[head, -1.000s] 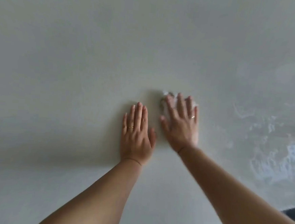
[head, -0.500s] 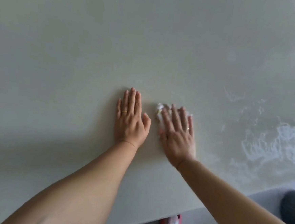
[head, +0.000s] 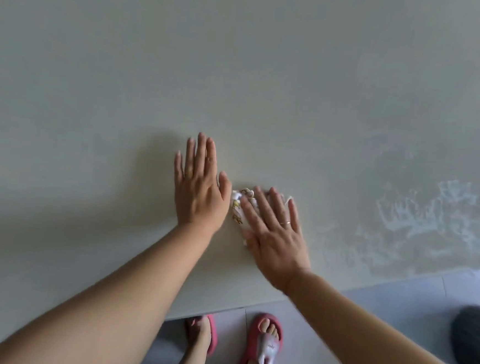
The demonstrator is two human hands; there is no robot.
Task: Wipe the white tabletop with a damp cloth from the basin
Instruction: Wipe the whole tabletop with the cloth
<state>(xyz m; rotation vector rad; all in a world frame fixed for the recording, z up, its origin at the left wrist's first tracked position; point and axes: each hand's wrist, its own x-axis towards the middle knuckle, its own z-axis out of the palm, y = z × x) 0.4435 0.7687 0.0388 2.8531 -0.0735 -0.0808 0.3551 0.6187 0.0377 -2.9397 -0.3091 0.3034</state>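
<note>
**Both grips flat, palms down**

Left grip (head: 199,191): palm down on the desk (head: 269,83), fingers straight and close together, pointing away from the body, thumb out to the right. Holds nothing. Left forearm (head: 110,286) is bare, comes in from lower left, wrist straight.

Right grip (head: 274,236): palm down, fingers straight and slightly spread, angled up-left, pressing flat on the cloth (head: 238,202), no curl round it. Ring (head: 286,223) on the ring finger. Right forearm (head: 365,329) is bare, comes in from lower right.

Grips side by side, near, not touching.
</note>
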